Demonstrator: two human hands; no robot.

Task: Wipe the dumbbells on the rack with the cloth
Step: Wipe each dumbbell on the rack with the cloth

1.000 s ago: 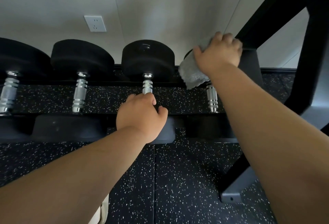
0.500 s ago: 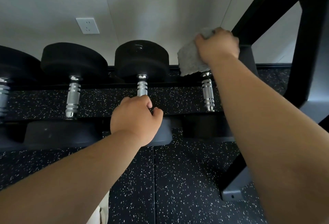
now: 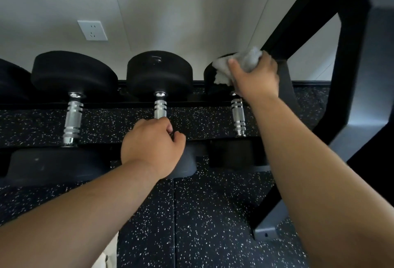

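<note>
So the right hand has the grey cloth bunched up in a curled grip, thumb over the front of it, and it's pressed on the top of the far black head of the rightmost dumbbell on the rack. Compared with half a second back, the cloth was hanging flatter down the front face of that head, and now it's wadded up higher, sitting over the upper edge right next to the rack's slanted black post (the hand itself hardly shifted along the row, it just rolled up and over). The left hand hasn't really gone anywhere: fingers still curled round the near end of the chrome handle of the middle dumbbell, knuckles toward the camera, near head mostly hidden under the palm. The dumbbell to the left of it sits untouched, chrome handle fully showing, and there's a sliver of another black head at the far left edge. All of them lie across the rack's lower rails with the handles pointing toward the camera. Black speckled rubber floor underneath, pale wall behind with a white outlet, which has slid a bit in the picture since the earlier frames, so the head camera moved a little too.
</note>
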